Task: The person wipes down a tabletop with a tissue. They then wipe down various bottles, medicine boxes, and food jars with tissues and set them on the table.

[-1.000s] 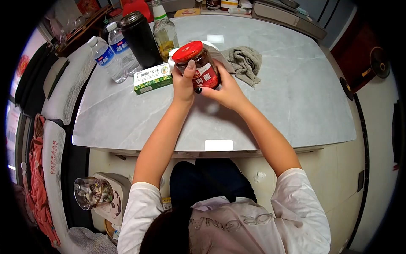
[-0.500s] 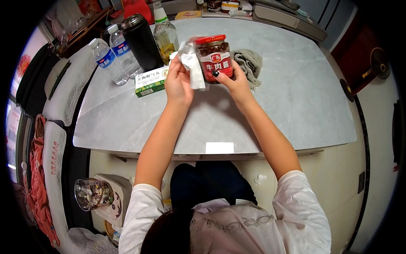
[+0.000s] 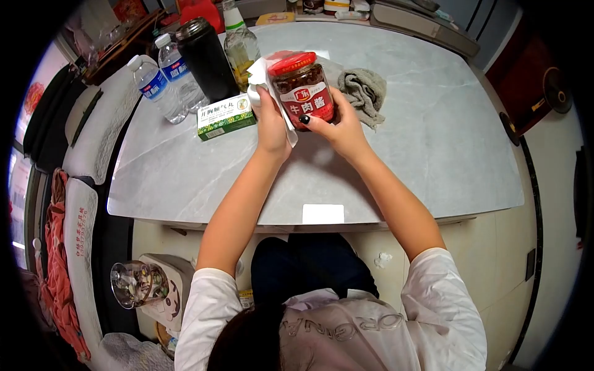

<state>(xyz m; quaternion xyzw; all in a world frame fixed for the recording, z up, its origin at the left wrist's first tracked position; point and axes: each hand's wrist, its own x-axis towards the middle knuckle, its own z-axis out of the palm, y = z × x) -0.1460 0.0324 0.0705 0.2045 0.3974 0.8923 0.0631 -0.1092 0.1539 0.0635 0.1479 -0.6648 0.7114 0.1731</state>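
A glass jar of beef sauce (image 3: 302, 93) with a red lid is held up over the grey table, its top leaning left. My right hand (image 3: 341, 127) is closed around the jar's lower right side, thumb across the red label. A white tissue (image 3: 258, 74) lies between my left hand (image 3: 272, 120) and the jar's left side. My left fingers are curled on the tissue and partly hidden behind it. Just right of the jar, a crumpled grey-green cloth (image 3: 364, 93) rests on the table.
Left of my hands lies a green and white medicine box (image 3: 226, 116). Behind it stand a black tumbler (image 3: 207, 59), a clear glass bottle (image 3: 241, 40) and two water bottles (image 3: 158, 89). The grey table's (image 3: 433, 154) front edge is near my lap. A clear bin (image 3: 139, 284) stands lower left.
The jar has tipped to the left and come slightly lower. My left hand has moved right, pressing the tissue against the jar's side.
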